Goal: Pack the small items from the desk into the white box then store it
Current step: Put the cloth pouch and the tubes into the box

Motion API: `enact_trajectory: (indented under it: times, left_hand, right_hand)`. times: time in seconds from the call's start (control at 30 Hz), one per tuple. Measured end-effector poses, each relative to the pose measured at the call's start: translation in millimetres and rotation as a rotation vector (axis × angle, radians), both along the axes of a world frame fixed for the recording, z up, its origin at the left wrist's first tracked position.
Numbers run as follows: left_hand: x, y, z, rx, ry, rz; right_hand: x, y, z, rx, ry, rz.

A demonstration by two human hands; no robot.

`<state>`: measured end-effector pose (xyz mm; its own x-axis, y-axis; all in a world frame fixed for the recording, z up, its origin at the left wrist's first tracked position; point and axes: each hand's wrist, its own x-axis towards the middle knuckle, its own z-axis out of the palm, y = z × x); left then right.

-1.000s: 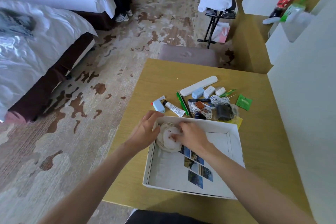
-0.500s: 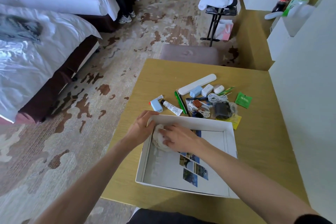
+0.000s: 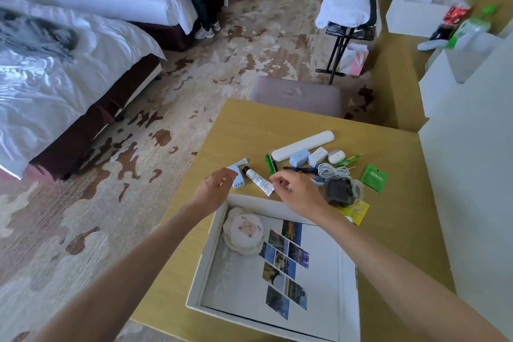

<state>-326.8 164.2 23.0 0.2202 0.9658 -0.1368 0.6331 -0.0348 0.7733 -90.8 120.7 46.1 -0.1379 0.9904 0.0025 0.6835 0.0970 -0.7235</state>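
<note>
The right hand (image 3: 298, 193) hovers over the heap of small items on the tabletop (image 3: 249, 125) and hides its middle. Its fingers are bent downward, and I cannot tell whether they pinch anything. The left hand (image 3: 215, 189), fingers loosely curved and empty, covers one end of a light blue device (image 3: 236, 176). The right forearm crosses the far right corner of the white box (image 3: 206, 258). The box lies open at the near edge, shallow, with a sheet of slanted photo prints (image 3: 288, 261) on its floor. A round cream pad with a pink face (image 3: 245, 229) sits in its far left corner. Beyond it lie a small tube (image 3: 258, 180), a green pen (image 3: 269, 164), a long white case (image 3: 302, 145) and a coiled white cable (image 3: 331, 172).
</note>
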Motion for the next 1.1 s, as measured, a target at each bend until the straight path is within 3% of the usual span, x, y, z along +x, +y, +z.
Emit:
enact_trajectory:
  times: [0.13, 0.27, 0.43, 0.73, 0.8, 0.97, 1.1]
  left_hand:
    - [-2.0, 42.0, -19.7, -0.152, 0.011, 0.003]
    - [-2.6, 73.5, -49.3, -0.137, 0.163, -0.025]
    - [-6.5, 106.2, -77.1, -0.192, 0.223, -0.029]
    - [12.2, 170.6, -77.5, -0.279, 0.258, -0.139]
    - [15.9, 172.7, -80.3, -0.284, 0.334, -0.204]
    - [17.6, 180.1, -84.4, -0.293, 0.466, -0.23]
    - [20.5, 187.2, -84.7, -0.295, 0.553, -0.305]
  right_hand:
    - [-1.3, 24.1, -20.4, -0.159, -0.065, -0.091]
    - [-11.2, 49.9, -38.0, -0.31, -0.133, -0.131]
    - [-30.4, 78.5, -57.2, -0.367, -0.155, -0.187]
    - [-71.0, 113.8, -76.3, -0.374, -0.629, -0.07]
    - [-73.6, 114.1, -80.8, -0.398, -0.682, -0.041]
    - [-71.6, 116.1, -77.6, -0.434, -0.672, -0.033]
    - [-60.4, 112.5, -62.8, -0.456, -0.407, -0.224]
